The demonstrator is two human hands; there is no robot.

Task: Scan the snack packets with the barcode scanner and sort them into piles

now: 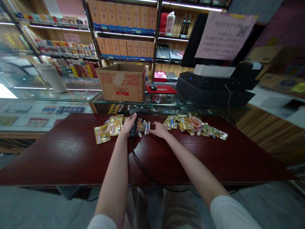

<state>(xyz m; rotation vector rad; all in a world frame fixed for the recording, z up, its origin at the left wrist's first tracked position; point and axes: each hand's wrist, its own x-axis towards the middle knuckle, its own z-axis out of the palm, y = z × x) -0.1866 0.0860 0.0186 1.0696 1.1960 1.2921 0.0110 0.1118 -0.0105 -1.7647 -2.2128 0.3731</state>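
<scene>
My left hand [128,126] is closed around a black corded device [134,128] held upright on the dark red table [95,162]. I cannot make out its exact kind; its black cable [140,162] trails down over the table's near edge. Just right of it lie a few small white-and-blue sausage-like sticks [146,128]. Beside these is my right hand [160,129], thumb and forefinger curved but apart, the thumb close to the nearest stick. Gold snack packets [116,125] are piled left of my left hand. Another mixed heap of packets [190,123] spreads to the right.
Behind the table, an open cardboard box [121,84] stands on a glass counter [78,95], with a red mat [162,89] alongside. A black cash-register unit [205,87] and a screen with a pink notice [225,36] rise at right. Shelves of boxed goods [128,47] line the back.
</scene>
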